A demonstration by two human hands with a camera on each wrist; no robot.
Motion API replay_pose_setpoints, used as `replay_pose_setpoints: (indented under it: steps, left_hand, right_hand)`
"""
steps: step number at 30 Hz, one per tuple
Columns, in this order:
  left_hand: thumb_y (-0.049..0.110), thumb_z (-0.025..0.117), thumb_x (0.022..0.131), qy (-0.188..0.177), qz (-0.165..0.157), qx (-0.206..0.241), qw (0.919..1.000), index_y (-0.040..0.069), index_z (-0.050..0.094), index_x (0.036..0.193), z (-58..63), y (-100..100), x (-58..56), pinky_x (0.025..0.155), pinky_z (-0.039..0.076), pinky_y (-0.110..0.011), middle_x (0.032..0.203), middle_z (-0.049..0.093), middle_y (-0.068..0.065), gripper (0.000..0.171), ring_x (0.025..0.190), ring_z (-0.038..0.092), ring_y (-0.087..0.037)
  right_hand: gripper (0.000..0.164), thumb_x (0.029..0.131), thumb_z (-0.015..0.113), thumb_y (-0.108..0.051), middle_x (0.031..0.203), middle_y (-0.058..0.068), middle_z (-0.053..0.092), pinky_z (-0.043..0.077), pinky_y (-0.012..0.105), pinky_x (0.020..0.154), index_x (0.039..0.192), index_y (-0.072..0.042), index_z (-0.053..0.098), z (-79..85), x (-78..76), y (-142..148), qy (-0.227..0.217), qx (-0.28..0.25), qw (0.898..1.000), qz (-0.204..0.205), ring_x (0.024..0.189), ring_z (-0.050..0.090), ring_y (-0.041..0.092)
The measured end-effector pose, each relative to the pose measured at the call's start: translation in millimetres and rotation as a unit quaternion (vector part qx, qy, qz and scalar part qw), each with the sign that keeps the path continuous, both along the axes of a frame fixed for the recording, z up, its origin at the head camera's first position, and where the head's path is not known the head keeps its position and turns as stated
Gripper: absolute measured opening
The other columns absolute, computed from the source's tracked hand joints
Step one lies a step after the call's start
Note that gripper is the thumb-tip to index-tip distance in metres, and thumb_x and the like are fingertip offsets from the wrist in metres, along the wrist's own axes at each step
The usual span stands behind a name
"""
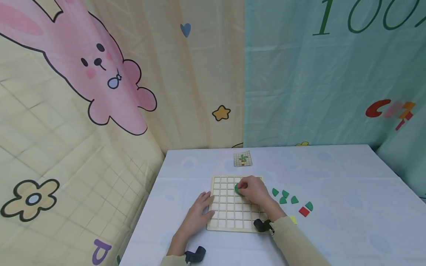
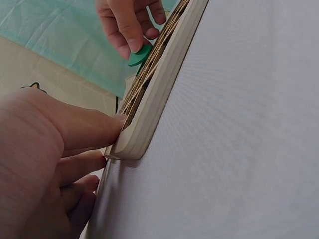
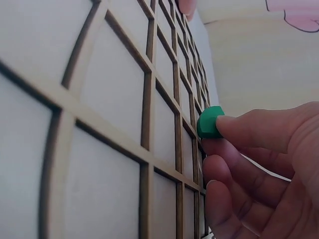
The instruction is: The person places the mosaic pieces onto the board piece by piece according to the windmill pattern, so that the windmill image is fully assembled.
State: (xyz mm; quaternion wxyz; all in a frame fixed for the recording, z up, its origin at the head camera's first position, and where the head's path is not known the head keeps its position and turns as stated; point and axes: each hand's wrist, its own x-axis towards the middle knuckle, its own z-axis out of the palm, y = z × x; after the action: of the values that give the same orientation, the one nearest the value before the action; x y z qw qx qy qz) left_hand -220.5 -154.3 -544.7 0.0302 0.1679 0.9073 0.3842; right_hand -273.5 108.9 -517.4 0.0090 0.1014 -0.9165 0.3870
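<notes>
A pale wooden grid board [image 1: 226, 224] with square cells lies on the white-covered table. My right hand [image 1: 255, 190] pinches a green quarter-round piece [image 3: 209, 121] between thumb and fingertips, over the upper middle of the grid. Whether that piece touches the board cannot be told. At the board's left edge rests my left hand [image 1: 198, 212], its fingers extended; in the left wrist view its thumb [image 2: 97, 130] presses the rim near a corner. Several green wedge pieces [image 1: 294, 200], a red square [image 1: 304, 211] and a partly hidden yellow piece [image 1: 293, 219] lie right of the board.
Behind the board lies a small pattern card [image 1: 243, 159] showing a grid with a green, yellow and red figure. Printed curtains [image 1: 199, 74] hang behind the table and along its left side. Black wrist-camera mounts [image 1: 196, 255] sit at both wrists.
</notes>
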Motion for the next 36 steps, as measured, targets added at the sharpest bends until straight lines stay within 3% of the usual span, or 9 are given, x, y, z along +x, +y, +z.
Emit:
replay_pose_setpoints:
  steps: [26,36]
  left_hand:
    - [0.018,0.067,0.096,-0.005,0.001,0.0,1.0,0.007,0.051,0.148,-0.9,1,0.3,0.118,0.022,-0.057,0.161,0.034,-0.006,0.055,0.152,0.018,-0.029]
    - [0.02,0.066,0.097,-0.005,0.004,-0.006,1.0,0.008,0.051,0.148,-1.2,0,0.5,0.118,0.022,-0.057,0.161,0.034,-0.005,0.054,0.152,0.018,-0.029]
  right_hand:
    - [0.006,0.086,0.08,-0.013,0.072,-0.008,0.061,0.048,0.031,0.061,0.087,-0.016,0.076,-0.8,0.9,-3,-0.005,0.023,0.999,-0.026,0.067,0.055,0.011]
    - [0.006,0.088,0.079,-0.016,0.076,-0.006,0.061,0.047,0.032,0.059,0.092,-0.016,0.076,12.9,4.4,3,-0.015,0.019,0.999,-0.034,0.068,0.054,0.016]
